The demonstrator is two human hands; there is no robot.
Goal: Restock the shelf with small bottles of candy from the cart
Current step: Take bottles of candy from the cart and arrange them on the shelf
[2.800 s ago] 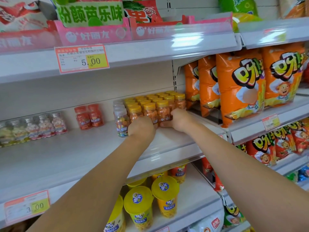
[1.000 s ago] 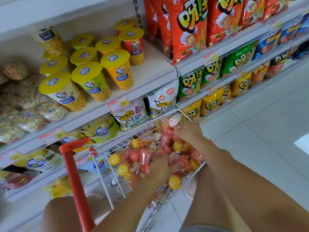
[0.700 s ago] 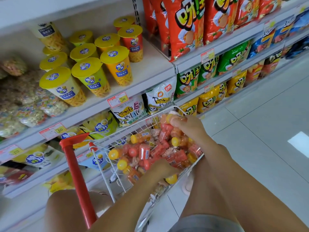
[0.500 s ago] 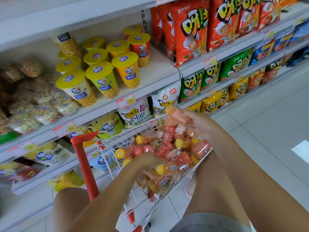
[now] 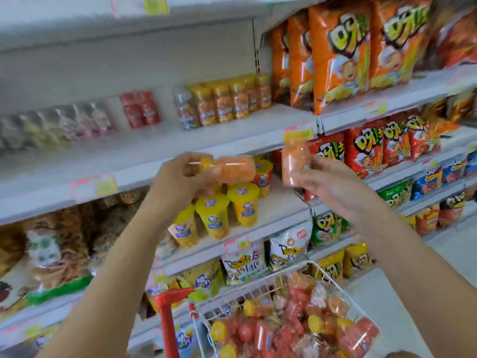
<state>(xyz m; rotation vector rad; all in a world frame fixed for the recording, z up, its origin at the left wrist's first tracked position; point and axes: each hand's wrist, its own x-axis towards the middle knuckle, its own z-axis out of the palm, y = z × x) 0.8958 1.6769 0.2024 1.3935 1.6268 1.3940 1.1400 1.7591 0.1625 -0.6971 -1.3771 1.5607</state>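
My left hand grips an orange candy bottle with a yellow cap, held lying sideways. My right hand holds a second orange bottle upright, yellow cap on top. Both are raised in front of the white shelf. On that shelf stand rows of yellow-capped orange bottles, two red bottles and several clear bottles at the left. The wire cart with a red handle sits at the bottom, full of loose candy bottles.
Orange snack bags fill the shelf to the right. Yellow-lidded snack cups stand on the shelf below, with more bags under them. Pale floor tiles lie at the right.
Both hands lifted out of the cart, each with an orange bottle, and rose to shelf height. The view tilted up from the cart to the shelf.
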